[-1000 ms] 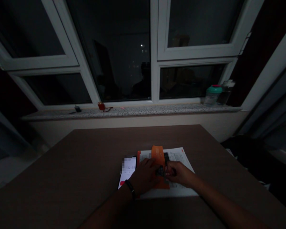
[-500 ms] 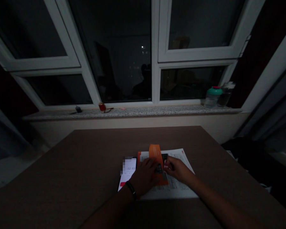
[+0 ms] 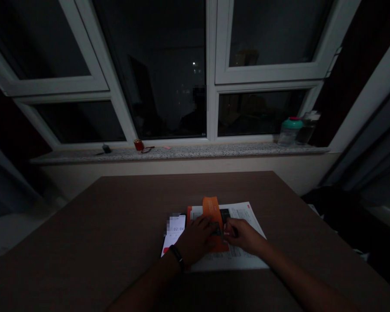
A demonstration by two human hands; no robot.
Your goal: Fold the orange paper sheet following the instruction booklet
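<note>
An orange card folder (image 3: 210,212) lies upright on a white printed sheet (image 3: 245,221), and a dark card (image 3: 225,215) shows beside its top. My left hand (image 3: 196,240) rests over the folder's lower part, its fingers closed on the folder's edge. From the other side, my right hand (image 3: 243,236) reaches in, its fingertips pinching at the dark card's lower part. Much of that card is hidden behind both hands. To the left of the sheet, a smartphone (image 3: 174,232) lies lit, showing a timer near my left wrist.
The brown table (image 3: 117,225) runs out on all sides around the papers. Beyond it, a speckled stone windowsill (image 3: 182,152) holds a small red cup (image 3: 138,145), a small dark object (image 3: 106,149) and bottles (image 3: 289,131). A dark window fills the back.
The dark piece between my hands is more covered by my fingers than before. My right hand has shifted slightly, and the phone's timer has gone from 02:03 to 02:04.
</note>
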